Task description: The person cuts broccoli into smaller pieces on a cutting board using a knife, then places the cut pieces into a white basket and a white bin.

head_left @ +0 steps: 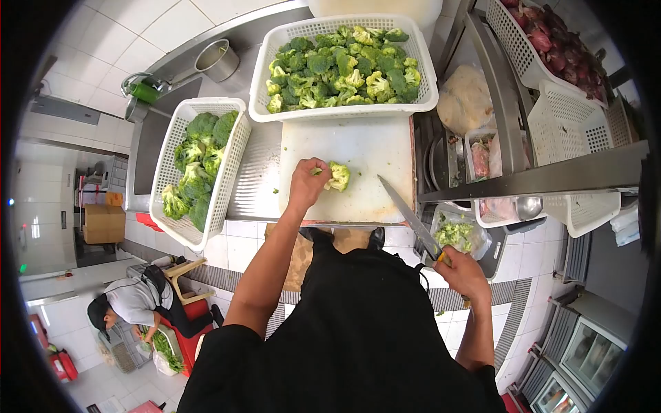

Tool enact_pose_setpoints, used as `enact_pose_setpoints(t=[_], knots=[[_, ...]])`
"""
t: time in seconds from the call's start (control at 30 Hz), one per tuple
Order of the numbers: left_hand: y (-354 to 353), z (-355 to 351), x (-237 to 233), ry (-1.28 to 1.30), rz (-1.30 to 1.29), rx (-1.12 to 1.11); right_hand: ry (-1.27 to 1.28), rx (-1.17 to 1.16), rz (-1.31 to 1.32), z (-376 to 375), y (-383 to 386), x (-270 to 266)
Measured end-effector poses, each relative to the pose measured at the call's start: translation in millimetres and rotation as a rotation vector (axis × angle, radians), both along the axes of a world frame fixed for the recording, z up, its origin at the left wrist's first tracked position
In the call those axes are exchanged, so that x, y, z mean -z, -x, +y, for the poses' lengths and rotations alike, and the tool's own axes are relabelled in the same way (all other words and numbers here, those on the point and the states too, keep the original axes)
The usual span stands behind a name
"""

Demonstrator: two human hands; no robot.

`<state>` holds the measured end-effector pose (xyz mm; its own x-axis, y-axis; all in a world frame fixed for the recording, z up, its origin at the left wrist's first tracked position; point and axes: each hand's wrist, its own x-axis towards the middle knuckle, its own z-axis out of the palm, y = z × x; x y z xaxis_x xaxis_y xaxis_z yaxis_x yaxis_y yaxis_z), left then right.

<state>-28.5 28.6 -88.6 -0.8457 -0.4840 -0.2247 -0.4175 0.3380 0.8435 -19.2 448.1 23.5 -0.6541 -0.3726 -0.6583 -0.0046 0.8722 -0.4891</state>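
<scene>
My left hand [309, 182] is closed on a piece of broccoli [338, 177] over the white cutting board [365, 141]. In my right hand [463, 274] is a kitchen knife [411, 218], gripped by its yellow handle, its blade pointing up and left across the board's right edge. The blade is apart from the broccoli. Behind the board stands a white basket [344, 113] full of cut broccoli florets [341, 65]. To the left, a second white basket [234, 148] holds larger broccoli heads [197, 162]. Small green crumbs lie on the board.
A metal pot [217, 62] stands on the steel counter at the back left. On the right, a steel rack [537, 175] holds baskets, one with red onions [551, 45]. Green scraps [454, 234] fill a bag below. A co-worker [141, 303] sits at lower left.
</scene>
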Motion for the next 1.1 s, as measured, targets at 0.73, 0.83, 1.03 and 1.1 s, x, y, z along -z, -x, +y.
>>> enact_pose_setpoints(t=[0.73, 0.83, 1.03, 1.1], knots=[[49, 0, -98, -0.362, 0.147, -0.091, 0.058, 0.082, 0.146, -13, -11, 24], [84, -21, -184, 0.233, 0.442, -0.058, 0.067, 0.067, 0.150, -17, -9, 22], [68, -11, -131, 0.412, 0.307, 0.037, 0.076, 0.112, 0.121, -24, -5, 16], [41, 29, -65, 0.413, 0.107, 0.294, 0.073, 0.113, 0.129, -24, -5, 20]])
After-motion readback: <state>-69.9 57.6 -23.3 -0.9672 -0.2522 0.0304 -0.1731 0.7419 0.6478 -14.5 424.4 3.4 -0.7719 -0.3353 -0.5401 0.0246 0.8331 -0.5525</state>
